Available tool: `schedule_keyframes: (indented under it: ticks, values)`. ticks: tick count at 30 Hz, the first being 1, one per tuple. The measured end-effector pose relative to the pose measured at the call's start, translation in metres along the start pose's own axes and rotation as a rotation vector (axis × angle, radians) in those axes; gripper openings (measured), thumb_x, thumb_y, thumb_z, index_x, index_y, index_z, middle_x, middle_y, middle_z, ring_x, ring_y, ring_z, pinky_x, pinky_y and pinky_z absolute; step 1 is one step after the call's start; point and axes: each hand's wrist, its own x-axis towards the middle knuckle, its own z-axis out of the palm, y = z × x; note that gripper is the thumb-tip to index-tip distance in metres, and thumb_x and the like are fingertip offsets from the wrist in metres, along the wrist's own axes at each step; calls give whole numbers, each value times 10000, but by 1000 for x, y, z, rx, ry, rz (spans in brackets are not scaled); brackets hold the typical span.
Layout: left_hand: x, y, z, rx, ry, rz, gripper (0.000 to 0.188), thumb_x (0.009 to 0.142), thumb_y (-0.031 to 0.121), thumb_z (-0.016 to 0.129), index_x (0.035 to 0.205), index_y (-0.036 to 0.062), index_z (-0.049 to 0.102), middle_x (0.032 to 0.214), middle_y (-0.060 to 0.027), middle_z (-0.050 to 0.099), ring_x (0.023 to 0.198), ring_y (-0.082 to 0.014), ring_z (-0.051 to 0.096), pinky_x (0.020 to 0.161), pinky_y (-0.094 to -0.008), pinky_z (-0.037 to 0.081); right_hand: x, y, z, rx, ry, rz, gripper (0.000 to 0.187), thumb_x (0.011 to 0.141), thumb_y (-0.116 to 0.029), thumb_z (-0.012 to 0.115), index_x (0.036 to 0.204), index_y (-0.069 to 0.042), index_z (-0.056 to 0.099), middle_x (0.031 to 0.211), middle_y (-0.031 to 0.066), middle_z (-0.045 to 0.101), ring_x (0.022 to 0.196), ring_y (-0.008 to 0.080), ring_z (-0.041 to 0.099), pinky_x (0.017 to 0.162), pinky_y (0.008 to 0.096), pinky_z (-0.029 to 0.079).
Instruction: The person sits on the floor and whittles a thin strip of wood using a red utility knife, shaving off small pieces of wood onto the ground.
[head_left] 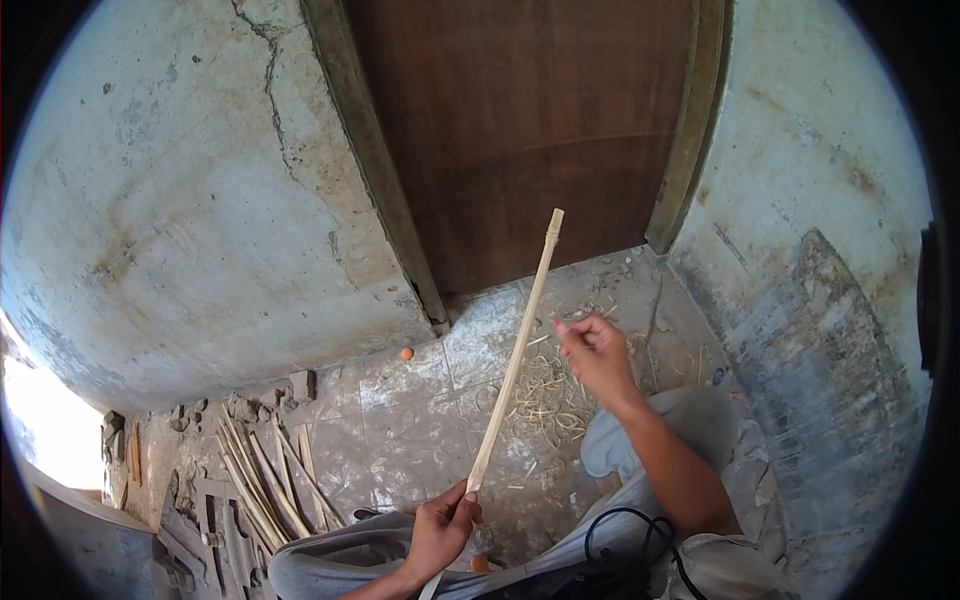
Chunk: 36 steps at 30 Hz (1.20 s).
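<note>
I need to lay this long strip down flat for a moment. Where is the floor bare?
Bare tiles lie between the stacked strips and the shavings pile. Crowded: rubble along the wall, shavings before the right hand.

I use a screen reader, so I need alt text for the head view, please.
A seated person's left hand holds the lower end of a long pale wooden strip, raised toward a brown door; the right hand is closed beside it. Shavings and cut strips litter the tiled floor.
</note>
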Motion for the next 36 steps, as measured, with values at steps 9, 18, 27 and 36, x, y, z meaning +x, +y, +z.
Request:
schedule_keyframes:
  ticks: [9, 18, 27, 36]
  values:
    - [10, -13, -11, 111, -13, 96, 292, 1036, 163, 485, 1243, -33, 544, 785, 10, 567, 593, -31, 465, 534, -200, 401, -62, 21, 42, -574, -433, -435, 245, 863, -254, 763, 912, -27, 685, 814, 109, 726, 655, 173, 687, 596, 299, 530]
    - [6, -14, -5, 198, 83, 188, 251, 1030, 142, 471, 1208, -33, 491, 788, -14, 564, 621, -54, 511, 553, -231, 443, -80, 38, 50, -581, -587, -513, 249, 870, -281, 736, 861, -51, 642, 804, 114, 706, 659, 289, 690, 560, 365, 528]
    - [6, -13, -6, 185, 130, 146, 273, 1020, 134, 482, 1221, -43, 536, 748, -68, 611, 678, -106, 568, 627, -275, 471, -82, 37, 51, -614, -546, -649, 232, 830, -241, 787, 817, -36, 679, 715, 100, 667, 584, 238, 665, 518, 323, 505]
    - [11, -15, -5, 166, 129, 220, 265, 1028, 138, 465, 1220, -32, 529, 727, -62, 600, 656, -103, 562, 604, -271, 457, -82, 34, 51, -628, -512, -665, 202, 822, -221, 784, 824, -38, 698, 715, 95, 660, 584, 241, 663, 518, 328, 503]
